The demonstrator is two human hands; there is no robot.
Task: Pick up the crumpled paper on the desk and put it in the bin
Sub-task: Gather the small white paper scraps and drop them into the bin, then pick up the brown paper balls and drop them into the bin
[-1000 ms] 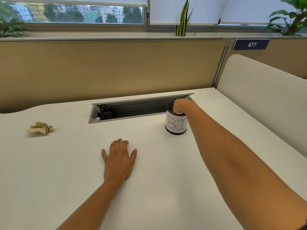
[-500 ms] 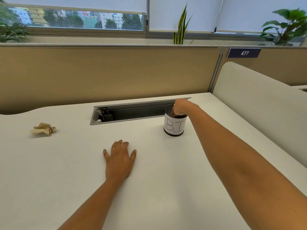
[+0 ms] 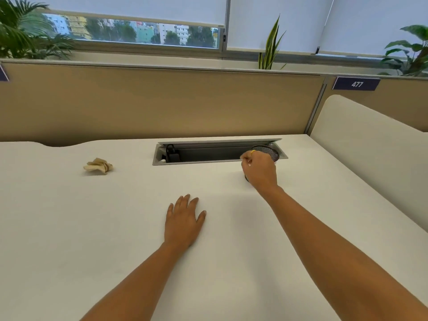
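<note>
In the left-centre of the frame 1 crumpled paper (image 3: 98, 166) lies on the white desk (image 3: 69, 228), beige and loosely balled. It is well apart from both of your hands and from the bin, so the task is not yet done for this piece.

Your left hand (image 3: 184, 222) sits low in the middle of the frame, flat on the desk with fingers straight and slightly spread, gripping nothing. It looks like the nearer hand to the paper, so I would use it for the pick. Lift the palm, reach up and left, and come down over the ball from above. Close all the fingers around its bulk instead of nipping 1 loose flap, since a flap could let it unfold or slip on the way across.

Past the open cable tray (image 3: 208, 154), right of centre, your right hand (image 3: 260, 169) hovers just in front of the black mesh bin (image 3: 266, 151) and hides most of its wall. Its fingers are curled in with the back of the hand toward you, so I cannot tell whether they hold anything. Draw that hand aside before the carry so the bin's mouth is free, then release only once the paper is directly over the rim
</note>
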